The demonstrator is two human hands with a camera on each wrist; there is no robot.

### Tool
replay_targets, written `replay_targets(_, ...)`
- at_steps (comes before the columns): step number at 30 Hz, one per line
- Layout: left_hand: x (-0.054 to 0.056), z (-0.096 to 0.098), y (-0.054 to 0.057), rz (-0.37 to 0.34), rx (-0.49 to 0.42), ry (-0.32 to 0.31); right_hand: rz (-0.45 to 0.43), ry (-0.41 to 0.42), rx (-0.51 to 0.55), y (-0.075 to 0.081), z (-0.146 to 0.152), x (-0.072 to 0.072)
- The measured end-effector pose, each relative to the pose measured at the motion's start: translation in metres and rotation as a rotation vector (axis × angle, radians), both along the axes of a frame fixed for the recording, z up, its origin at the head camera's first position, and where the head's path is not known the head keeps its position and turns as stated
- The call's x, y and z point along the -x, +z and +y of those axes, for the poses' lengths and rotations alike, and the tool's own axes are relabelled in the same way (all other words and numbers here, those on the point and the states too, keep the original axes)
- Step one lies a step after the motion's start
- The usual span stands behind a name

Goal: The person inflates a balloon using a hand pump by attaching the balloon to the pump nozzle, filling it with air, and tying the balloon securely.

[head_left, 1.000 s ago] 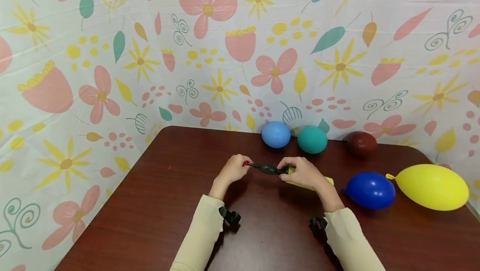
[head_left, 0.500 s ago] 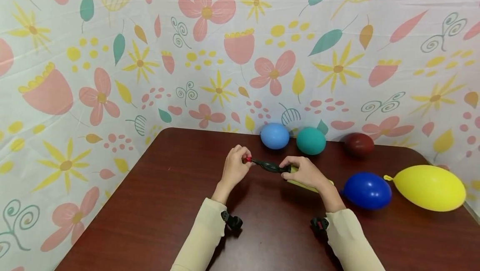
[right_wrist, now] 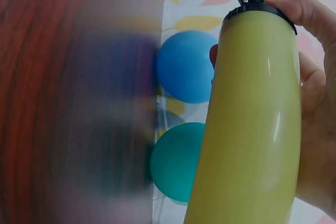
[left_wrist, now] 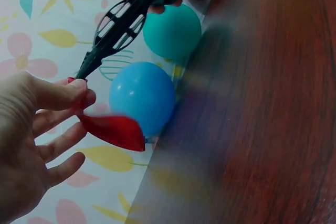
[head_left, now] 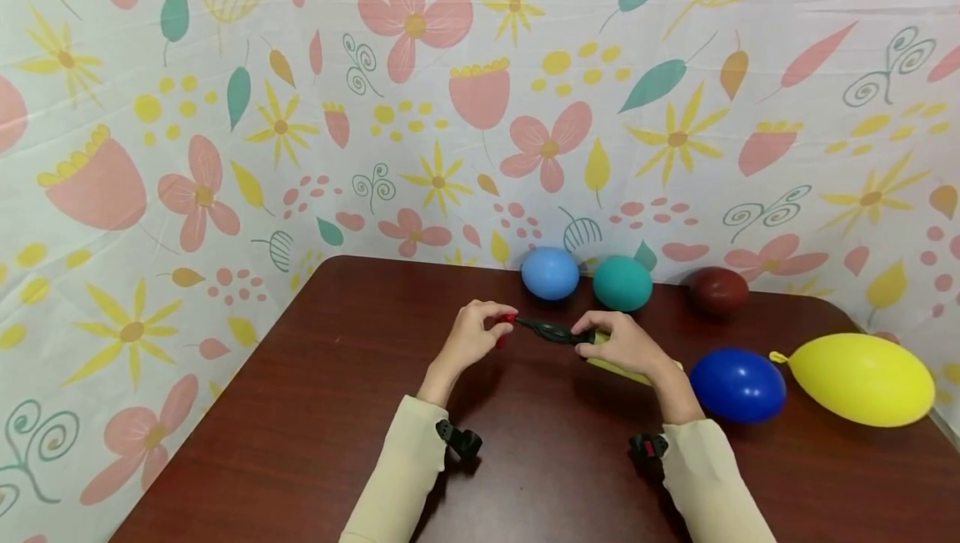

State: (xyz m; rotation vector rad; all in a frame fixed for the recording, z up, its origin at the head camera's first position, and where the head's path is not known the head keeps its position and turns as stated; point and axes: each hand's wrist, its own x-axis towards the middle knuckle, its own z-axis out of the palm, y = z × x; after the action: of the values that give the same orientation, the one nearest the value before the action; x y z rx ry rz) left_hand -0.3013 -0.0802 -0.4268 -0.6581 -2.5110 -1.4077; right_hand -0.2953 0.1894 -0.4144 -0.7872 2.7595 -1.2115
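A balloon pump [right_wrist: 252,114] with a yellow barrel and a black slotted nozzle [left_wrist: 116,27] is held above the table. My right hand [head_left: 624,346] grips it round the black collar, thumb on one side and fingertips on the other. At the nozzle's narrow tip, my left hand [head_left: 471,336] pinches the neck of a limp red balloon [left_wrist: 118,131] between thumb and index finger. The balloon's flat body hangs below the pinch, while the other left fingers are spread loosely. In the left wrist view the red neck overlaps the nozzle tip.
Light blue [head_left: 550,273], teal [head_left: 623,282] and dark red [head_left: 717,291] inflated balloons lie along the back edge of the brown table [head_left: 300,409]. Dark blue [head_left: 738,385] and yellow [head_left: 861,379] ones lie at the right. A flowered cloth [head_left: 420,109] hangs behind.
Both hands and the pump have shifted slightly right. My left fingers have changed their hold at the nozzle tip, and more of the red balloon now shows below them.
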Motion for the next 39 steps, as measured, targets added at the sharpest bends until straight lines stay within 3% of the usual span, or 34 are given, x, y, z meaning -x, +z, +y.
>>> replay_targets(10, 0.003, -0.008, 0.006, -0.16, -0.167, -0.088, -0.045, 0.06, 0.006, 0.012, -0.001, 0.002)
replay_targets(15, 0.003, -0.009, 0.011, -0.208, -0.166, -0.117, -0.048, 0.08, 0.0, 0.018, -0.004, 0.004)
replay_targets(24, 0.002, -0.008, 0.012, -0.205, -0.149, -0.127, -0.049, 0.099, -0.017, 0.026, -0.008, 0.002)
replay_targets(39, -0.004, -0.002, 0.005, -0.21, -0.131, -0.155, -0.064, 0.065, -0.015, 0.015, -0.007, -0.008)
